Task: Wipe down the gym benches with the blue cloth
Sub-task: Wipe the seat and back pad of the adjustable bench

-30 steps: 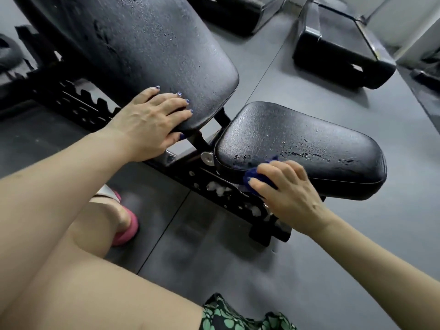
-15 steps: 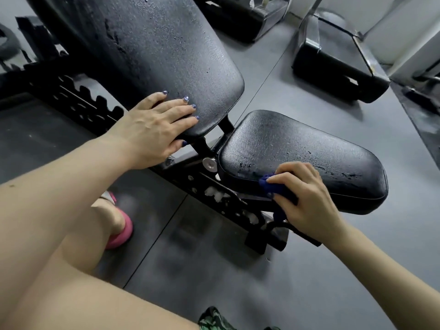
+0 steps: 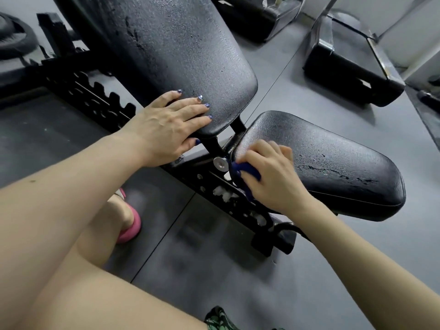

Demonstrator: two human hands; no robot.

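A blue cloth [image 3: 246, 171] is gripped in the curled fingers of the right hand [image 3: 271, 177] and pressed against the near corner of the seat pad [image 3: 333, 160], which is beaded with droplets. Left of the seat pad, the backrest [image 3: 181, 55] is braced by the flat, relaxed left hand [image 3: 166, 129].

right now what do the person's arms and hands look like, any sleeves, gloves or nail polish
Both forearms are bare, with no sleeves, gloves, watch or bracelet in view. The left hand has short nails painted dark blue, some with a silvery glitter finish. No rings are visible on its fingers. The right hand is blurred and its nails are turned out of sight, so polish there cannot be told.
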